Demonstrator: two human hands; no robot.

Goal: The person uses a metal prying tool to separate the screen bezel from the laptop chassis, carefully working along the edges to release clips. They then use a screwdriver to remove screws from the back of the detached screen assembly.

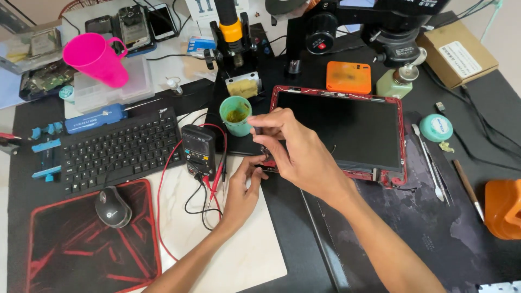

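- Left hand [242, 187] is resting on the white board [244, 255], fingers curled together, fingertips pressing at the near-left corner of the tablet [339, 130]; can't tell if it's pinching anything there.
- Right hand [293, 149] is hovering over that same corner, thumb and forefinger closing on a small dark part [257, 130]; too small to say what it is.
- Tablet is lying flat on the black mat [434, 228], dark screen facing up, red frame showing round the edges, directly under and to the right of the right hand.
- Far left of the hands: pink cup [95, 57] is lying tilted on a clear plastic box [111, 84], black keyboard [119, 152] sitting below it, mouse [113, 207] sitting on a red-and-black pad [92, 255].
- Just left of the left hand: multimeter [198, 149] is sitting face up, its red and black leads [214, 184] trailing across the white board, touching nothing on the tablet.
- Just above the pinch: small green cup [235, 115] is standing upright, yellowish stuff inside, near the right thumb but apart from it.
- Behind the tablet: orange box [348, 77] and a green pump bottle [399, 81] are standing under the microscope [391, 27].
- Right of the right hand, well apart: metal pry tools [430, 163] are lying along the mat, round teal tin [436, 128] beside them, orange object [503, 209] at the far edge.
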